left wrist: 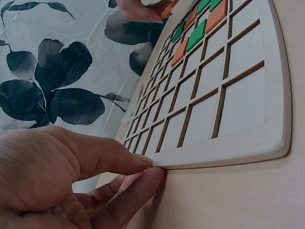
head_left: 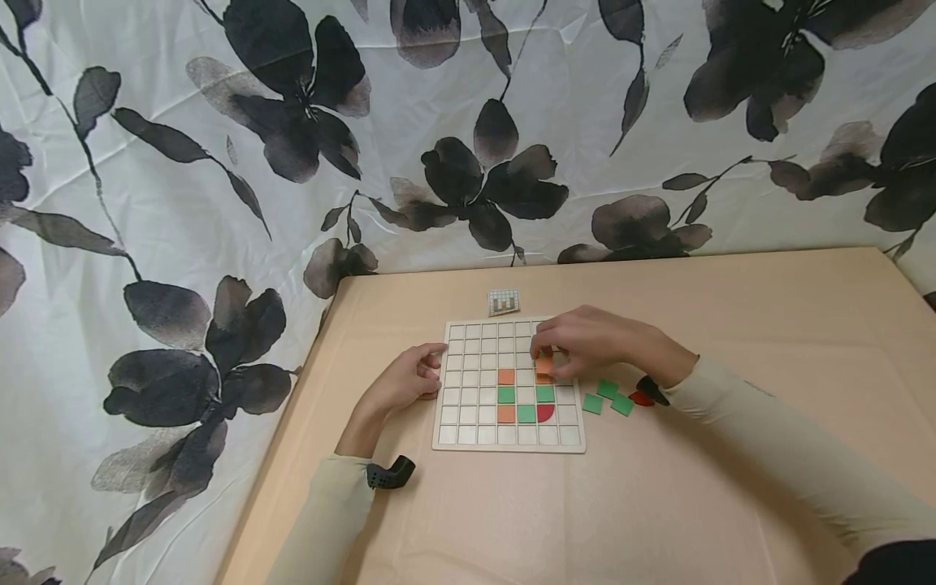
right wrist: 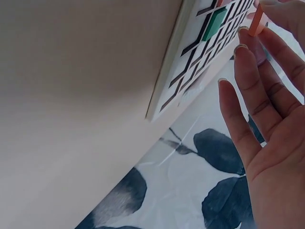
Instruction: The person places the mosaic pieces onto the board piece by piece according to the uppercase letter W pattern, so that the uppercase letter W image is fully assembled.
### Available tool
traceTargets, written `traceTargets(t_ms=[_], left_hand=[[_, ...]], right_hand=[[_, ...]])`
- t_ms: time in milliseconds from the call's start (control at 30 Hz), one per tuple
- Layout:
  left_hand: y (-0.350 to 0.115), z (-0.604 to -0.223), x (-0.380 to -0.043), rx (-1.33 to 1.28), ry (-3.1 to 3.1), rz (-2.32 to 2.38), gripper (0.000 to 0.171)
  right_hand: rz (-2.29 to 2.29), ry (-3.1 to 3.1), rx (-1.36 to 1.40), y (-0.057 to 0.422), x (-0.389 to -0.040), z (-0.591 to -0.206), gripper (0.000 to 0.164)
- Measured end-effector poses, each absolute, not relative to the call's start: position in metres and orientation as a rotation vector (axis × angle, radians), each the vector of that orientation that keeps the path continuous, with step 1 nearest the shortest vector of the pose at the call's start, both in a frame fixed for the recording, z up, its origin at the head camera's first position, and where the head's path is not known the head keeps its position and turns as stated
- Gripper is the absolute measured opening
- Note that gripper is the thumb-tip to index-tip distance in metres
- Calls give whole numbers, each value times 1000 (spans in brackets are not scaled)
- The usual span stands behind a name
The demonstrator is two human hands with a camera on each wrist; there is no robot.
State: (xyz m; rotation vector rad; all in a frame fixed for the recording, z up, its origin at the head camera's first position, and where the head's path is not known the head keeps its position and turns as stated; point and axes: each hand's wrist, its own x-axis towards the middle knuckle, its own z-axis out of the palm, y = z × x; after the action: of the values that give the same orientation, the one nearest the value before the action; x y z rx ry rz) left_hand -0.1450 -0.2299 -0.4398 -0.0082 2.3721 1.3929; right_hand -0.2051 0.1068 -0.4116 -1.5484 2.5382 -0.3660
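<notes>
A white grid board (head_left: 457, 413) lies on the table with several coloured tiles in its middle cells. Among them are an orange square (head_left: 506, 376), a green square (head_left: 506, 395) and a red tile with one rounded corner (head_left: 545, 413). My left hand (head_left: 405, 378) grips the board's left edge between thumb and fingertips. Over the upper right part of the grid, my right hand (head_left: 595, 337) pinches an orange square tile (right wrist: 256, 21) between thumb and fingers. The held tile is tilted, and the hand hides the cells beneath it.
Loose green tiles (head_left: 607, 389) and a red tile (head_left: 641, 399) lie right of the board, close under the right wrist. A small card with a printed grid pattern (head_left: 504, 302) sits behind the board. Floral cloth (head_left: 453, 187) hangs along the table's back and left edges.
</notes>
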Motion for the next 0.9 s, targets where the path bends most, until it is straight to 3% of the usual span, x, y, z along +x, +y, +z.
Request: traceTargets(t_ms=[900], left_hand=[[-230, -442, -147, -19, 2363, 1399, 67]], right_hand=[[-272, 2394, -1694, 53, -210, -424, 16]])
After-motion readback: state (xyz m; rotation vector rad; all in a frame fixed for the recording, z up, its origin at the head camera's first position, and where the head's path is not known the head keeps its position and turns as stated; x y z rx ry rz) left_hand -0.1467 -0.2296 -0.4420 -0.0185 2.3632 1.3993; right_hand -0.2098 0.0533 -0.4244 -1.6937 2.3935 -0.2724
